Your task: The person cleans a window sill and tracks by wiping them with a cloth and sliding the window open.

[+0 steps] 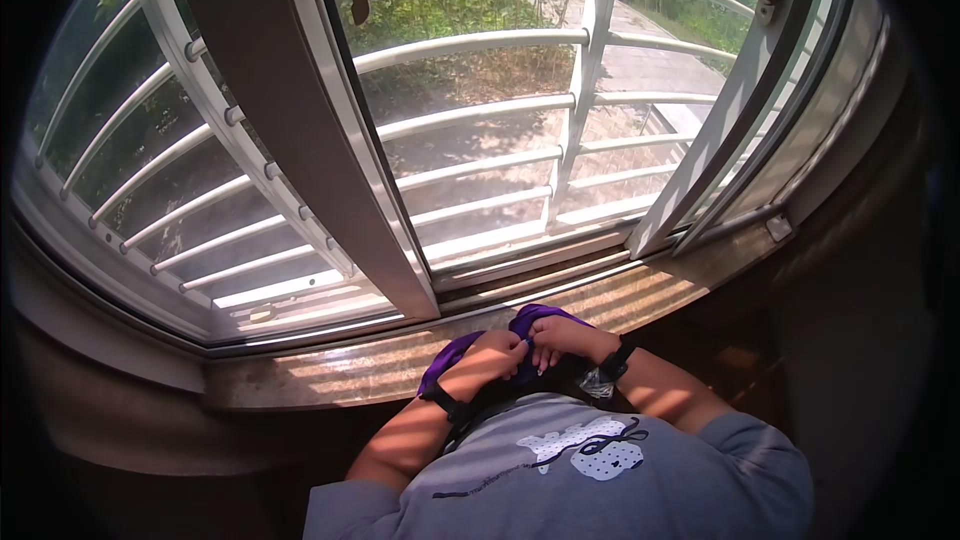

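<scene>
A purple cloth (447, 360) lies bunched at the front edge of the stone window sill, with another fold rising behind both hands. My left hand (497, 353) is closed, its fingers pinched on the cloth at the middle. Close against it, my right hand (560, 338) is also closed on the cloth, fingers curled down. The fingertips nearly touch, and a small dark blue part shows between them. Black bands circle both wrists. Below the hands the cloth's lower part is hidden in shadow.
The striped, sunlit sill (330, 372) runs along the window. White bars (480, 122) stand outside the open pane, and a brown window frame (300, 130) rises at left. A small white object (778, 229) sits at the sill's right end.
</scene>
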A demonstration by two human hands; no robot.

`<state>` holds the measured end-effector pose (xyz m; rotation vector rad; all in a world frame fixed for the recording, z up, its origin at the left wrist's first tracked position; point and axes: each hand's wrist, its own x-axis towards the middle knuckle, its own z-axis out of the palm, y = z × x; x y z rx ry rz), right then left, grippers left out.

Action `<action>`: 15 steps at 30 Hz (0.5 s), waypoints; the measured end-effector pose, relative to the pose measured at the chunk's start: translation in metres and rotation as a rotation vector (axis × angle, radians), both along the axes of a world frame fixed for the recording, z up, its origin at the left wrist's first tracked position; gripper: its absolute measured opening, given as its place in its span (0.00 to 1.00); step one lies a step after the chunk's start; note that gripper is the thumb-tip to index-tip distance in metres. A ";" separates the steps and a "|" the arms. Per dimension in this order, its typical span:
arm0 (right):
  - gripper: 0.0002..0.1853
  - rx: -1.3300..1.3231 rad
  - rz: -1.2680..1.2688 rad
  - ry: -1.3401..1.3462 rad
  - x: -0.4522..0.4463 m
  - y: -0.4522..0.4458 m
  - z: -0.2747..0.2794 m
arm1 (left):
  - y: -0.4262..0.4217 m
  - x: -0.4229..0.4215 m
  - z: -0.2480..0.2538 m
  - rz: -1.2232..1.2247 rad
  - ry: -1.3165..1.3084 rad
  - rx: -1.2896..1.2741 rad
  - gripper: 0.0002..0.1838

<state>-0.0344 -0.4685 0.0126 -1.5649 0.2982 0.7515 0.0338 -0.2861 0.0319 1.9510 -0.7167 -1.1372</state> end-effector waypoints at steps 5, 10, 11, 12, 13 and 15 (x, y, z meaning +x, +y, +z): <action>0.11 -0.030 0.019 0.009 0.000 0.002 0.003 | 0.002 -0.001 0.003 0.026 0.056 -0.010 0.17; 0.13 -0.067 0.146 0.074 0.019 0.028 0.010 | 0.037 0.006 -0.018 0.125 0.220 -0.113 0.15; 0.14 -0.063 0.173 0.085 0.025 0.037 0.013 | 0.048 0.008 -0.014 0.130 0.224 -0.090 0.14; 0.15 -0.082 0.200 0.067 0.029 0.050 0.020 | 0.059 0.012 -0.010 0.135 0.229 -0.066 0.13; 0.17 -0.060 0.255 0.054 0.036 0.058 0.013 | 0.070 0.016 -0.010 0.142 0.239 -0.061 0.13; 0.18 -0.039 0.292 -0.057 0.042 0.079 0.014 | 0.094 0.023 -0.013 0.158 0.261 -0.046 0.13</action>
